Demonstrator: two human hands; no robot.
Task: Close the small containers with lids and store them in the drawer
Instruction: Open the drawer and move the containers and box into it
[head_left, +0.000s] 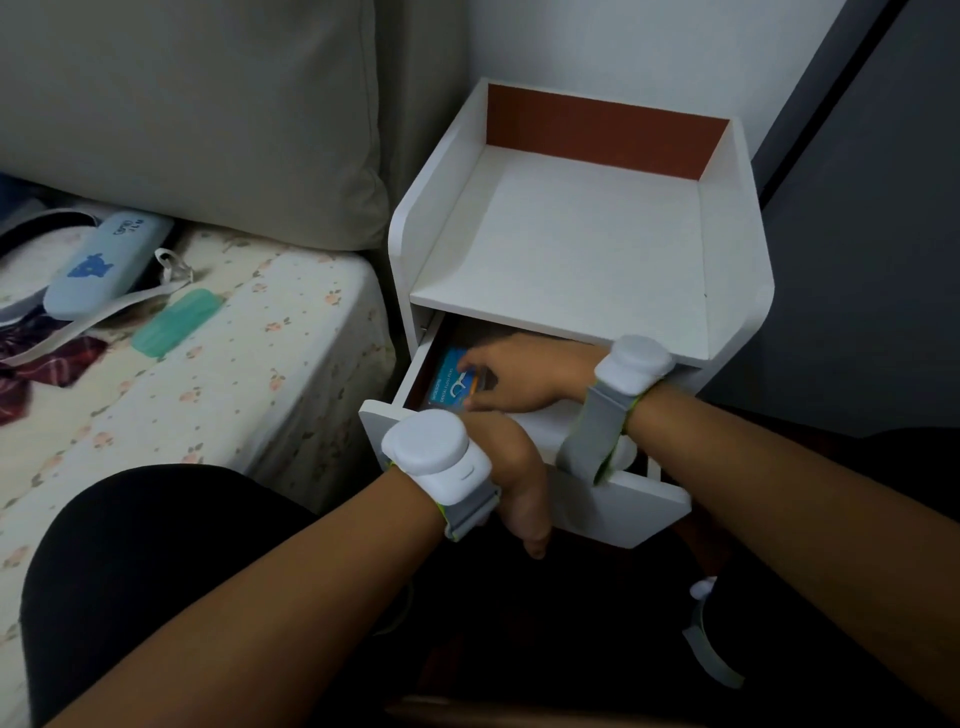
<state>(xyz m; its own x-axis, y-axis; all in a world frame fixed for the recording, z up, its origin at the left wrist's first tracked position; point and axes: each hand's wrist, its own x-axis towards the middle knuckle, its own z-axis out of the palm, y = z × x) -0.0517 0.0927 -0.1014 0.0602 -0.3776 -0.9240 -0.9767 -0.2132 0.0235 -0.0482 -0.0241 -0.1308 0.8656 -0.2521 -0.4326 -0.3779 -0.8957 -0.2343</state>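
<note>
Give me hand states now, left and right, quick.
Left hand: curled over the drawer front; grip on it, fingers hidden.
Right hand: inside the open drawer, fingers on a blue packet; whether it grips it cannot be told.

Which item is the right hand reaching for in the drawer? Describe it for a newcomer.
Find the white bedside cabinet beside the bed; its drawer is pulled open. At the drawer's left end lies a blue packet with white print, under the right hand fingertips, the only bright blue item visible there.

Right hand (511, 376) in open drawer (613, 501) on blue pkg (448, 382); left hand (519, 478) prob. grips drawer front.
</note>
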